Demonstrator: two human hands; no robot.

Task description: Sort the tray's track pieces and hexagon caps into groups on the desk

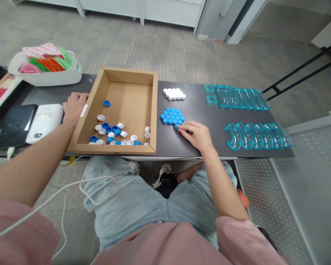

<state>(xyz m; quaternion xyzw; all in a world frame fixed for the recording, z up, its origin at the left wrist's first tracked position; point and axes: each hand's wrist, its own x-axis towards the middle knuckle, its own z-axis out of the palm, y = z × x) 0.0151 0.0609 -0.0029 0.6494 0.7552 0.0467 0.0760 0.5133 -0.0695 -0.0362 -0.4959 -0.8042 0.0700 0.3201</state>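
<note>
My right hand (198, 135) pinches a small blue hexagonal piece (177, 126) between thumb and fingertips, at the lower edge of a flat cluster of blue hexagonal pieces (172, 116). Behind that cluster lies a group of white hexagonal pieces (174, 94). An open cardboard box (132, 88) stands to the left, with loose white and blue pieces inside, mostly along its near side. Against the box's left outer wall rests my left hand (74, 106), fingers loosely stretched and nothing visible in them; its thumb is hidden.
Rows of clear teal plastic parts (239, 98) and more curved ones (257, 136) lie at the table's right. At left are a white device (45, 123), a dark phone-like slab (16, 125) and a white bin (57, 78) of colourful strips. A white cable (71, 182) crosses my left arm.
</note>
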